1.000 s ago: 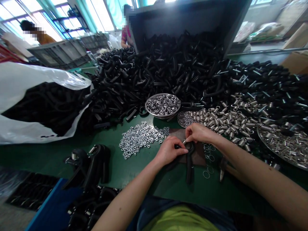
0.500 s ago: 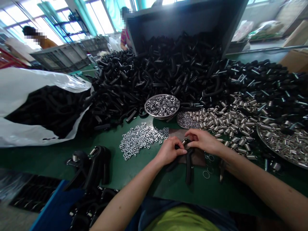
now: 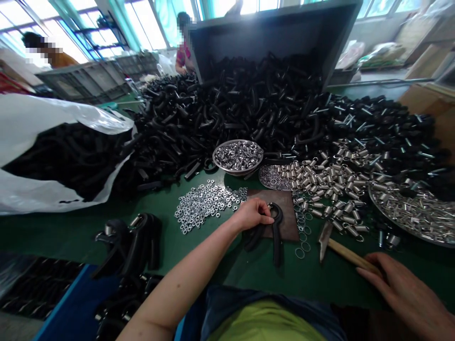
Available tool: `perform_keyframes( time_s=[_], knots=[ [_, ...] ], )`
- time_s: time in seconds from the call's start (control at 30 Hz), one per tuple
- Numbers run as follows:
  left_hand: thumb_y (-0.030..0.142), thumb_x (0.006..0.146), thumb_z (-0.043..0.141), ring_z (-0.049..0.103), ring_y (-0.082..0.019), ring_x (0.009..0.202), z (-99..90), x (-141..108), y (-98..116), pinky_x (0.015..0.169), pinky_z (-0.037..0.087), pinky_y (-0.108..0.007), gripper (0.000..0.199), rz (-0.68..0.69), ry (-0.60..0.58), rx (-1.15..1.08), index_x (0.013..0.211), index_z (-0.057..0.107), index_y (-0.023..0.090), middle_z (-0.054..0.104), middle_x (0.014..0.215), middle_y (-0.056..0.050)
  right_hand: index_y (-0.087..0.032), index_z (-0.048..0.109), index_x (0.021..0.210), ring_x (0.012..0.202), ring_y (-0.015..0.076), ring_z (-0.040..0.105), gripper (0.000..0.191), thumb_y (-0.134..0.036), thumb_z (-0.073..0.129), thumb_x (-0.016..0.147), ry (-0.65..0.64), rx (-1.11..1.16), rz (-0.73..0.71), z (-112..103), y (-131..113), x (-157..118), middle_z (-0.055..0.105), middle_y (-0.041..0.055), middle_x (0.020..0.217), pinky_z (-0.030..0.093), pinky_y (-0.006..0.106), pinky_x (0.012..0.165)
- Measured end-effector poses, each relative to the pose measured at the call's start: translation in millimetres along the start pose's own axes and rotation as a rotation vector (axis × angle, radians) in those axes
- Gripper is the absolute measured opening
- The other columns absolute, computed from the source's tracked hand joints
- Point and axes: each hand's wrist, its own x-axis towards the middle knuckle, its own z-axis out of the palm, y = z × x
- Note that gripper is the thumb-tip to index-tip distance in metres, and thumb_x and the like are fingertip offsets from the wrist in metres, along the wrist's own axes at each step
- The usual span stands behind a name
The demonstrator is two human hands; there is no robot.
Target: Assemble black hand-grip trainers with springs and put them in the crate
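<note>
My left hand pinches the top of a black hand grip exerciser, its two handles pointing towards me. The exerciser's top rests over a brown plate, and part of it is hidden behind my fingers. At the lower right, my right hand is closed round the end of a hammer's wooden handle. The metal hammer head lies to the left, near several thin rings. Left of the plate spreads a pile of small nuts.
A metal bowl of small parts stands behind the plate. Springs lie to the right, beside a tray of metal pins. Black handles heap at the back below a grey bin. Finished-looking grips stand at left. Two people are beyond.
My right hand has left the exerciser, moved right and towards me, and taken hold of the hammer handle. My left hand stays on the exerciser. The camera view has shifted slightly.
</note>
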Motion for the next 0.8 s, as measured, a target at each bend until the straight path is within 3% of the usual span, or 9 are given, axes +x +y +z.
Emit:
perform_keyframes(
  time_s=[0.1,0.2,0.33,0.5,0.67,0.73,0.8],
  knots=[
    [0.027,0.065,0.073,0.054,-0.012,0.067,3.1,-9.8,5.4,0.062,0.038,-0.023,0.013,0.1,0.099,0.109,0.069,0.064,0.018,0.061,0.072,0.002,-0.03,0.061,0.086,0.07,0.0297,0.067,0.032,-0.057,0.048,0.075,0.006,0.109,-0.056,-19.9,-38.3,3.1,0.071,0.0084,0.083,0.055,0.041,0.056],
    [0.029,0.071,0.071,0.054,-0.016,0.08,9.1,-25.0,12.7,0.072,0.037,-0.028,0.012,0.231,0.254,0.332,0.069,0.065,0.019,0.062,0.078,0.0,-0.033,0.052,0.117,0.087,0.0268,0.066,0.035,-0.044,0.04,0.087,0.117,0.239,-0.231,-41.9,-94.2,11.2,0.067,0.0068,0.107,0.055,0.04,0.073],
    [0.033,0.085,0.056,0.051,-0.018,0.087,16.8,-42.5,18.6,0.079,0.034,-0.033,0.015,0.31,0.345,0.609,0.081,0.065,0.021,0.062,0.086,-0.003,-0.03,0.038,0.135,0.097,0.024,0.064,0.043,-0.031,0.035,0.091,0.275,0.321,-0.401,-32.6,-144.0,33.5,0.056,0.0079,0.128,0.054,0.038,0.08],
    [0.03,0.091,0.042,0.05,-0.019,0.087,19.7,-50.6,19.6,0.079,0.035,-0.034,0.023,0.354,0.328,0.792,0.085,0.062,0.021,0.061,0.088,-0.005,-0.023,0.048,0.129,0.107,0.0252,0.06,0.041,-0.025,0.033,0.091,0.017,0.106,-0.489,-5.9,-153.7,59.9,0.06,0.0085,0.123,0.05,0.042,0.09],
    [0.023,0.09,0.043,0.051,-0.021,0.092,23.0,-56.5,21.2,0.082,0.038,-0.037,0.02,0.375,0.317,0.89,0.1,0.059,0.021,0.06,0.096,-0.006,-0.026,0.035,0.138,0.112,0.021,0.056,0.046,-0.024,0.032,0.092,0.225,0.215,-0.474,-15.8,-155.4,51.6,0.053,0.0059,0.132,0.049,0.035,0.092],
    [0.021,0.088,0.045,0.051,-0.022,0.092,25.7,-60.8,22.3,0.08,0.041,-0.037,0.024,0.349,0.323,0.927,0.109,0.056,0.021,0.058,0.101,-0.008,-0.025,0.034,0.138,0.112,0.0222,0.057,0.047,-0.022,0.032,0.092,0.167,0.165,-0.491,-7.6,-151.5,51.1,0.053,0.0069,0.132,0.049,0.036,0.091],
    [0.019,0.087,0.045,0.052,-0.022,0.091,29.7,-66.4,22.5,0.071,0.045,-0.034,0.033,0.29,0.317,0.951,0.119,0.051,0.022,0.056,0.103,-0.009,-0.023,0.037,0.137,0.109,0.0244,0.058,0.045,-0.022,0.031,0.092,0.026,0.057,-0.492,7.7,-144.8,55.2,0.056,0.0088,0.128,0.049,0.04,0.09]
  ],
)
